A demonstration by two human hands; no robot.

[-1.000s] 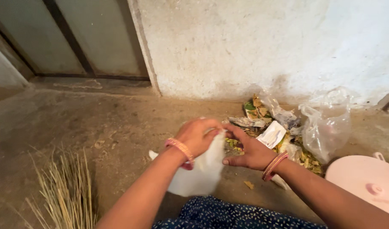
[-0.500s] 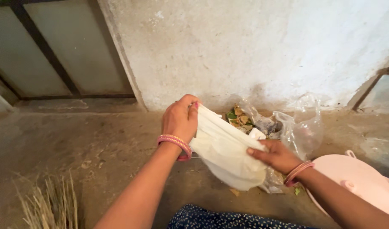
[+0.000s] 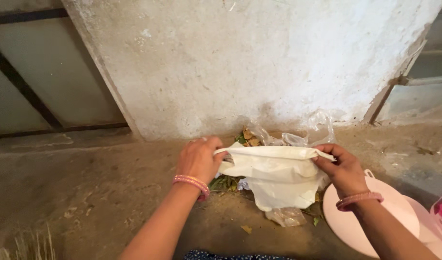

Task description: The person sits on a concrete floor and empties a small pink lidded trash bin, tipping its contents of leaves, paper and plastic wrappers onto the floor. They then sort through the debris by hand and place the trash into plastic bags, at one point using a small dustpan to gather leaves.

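Head view looks down on a person's two bare arms reaching over a dusty concrete floor (image 3: 95, 192) at the foot of a rough whitewashed wall (image 3: 240, 62). Left hand (image 3: 199, 159), with pink bangles at the wrist, is closed around one end of a thin white plastic bag (image 3: 274, 175), fingers curled over its rim. Right hand (image 3: 343, 168), also wearing pink bangles, pinches the opposite end between thumb and fingers. Between the two hands the bag's mouth is pulled taut in a nearly level line, and the rest of the bag sags below it, hanging just above the floor. Behind and under the bag lies a heap of dry leaves and scraps (image 3: 247, 137) against the wall, with a crumpled clear plastic bag (image 3: 317, 125) touching it. Another scrap of clear plastic (image 3: 286, 216) lies on the floor right under the white bag. Just beside the right wrist sits a round pale pink plastic lid (image 3: 370, 216), flat on the floor. At the bottom left corner, tips of a straw broom (image 3: 30, 245) poke into sight, well apart from the hands.
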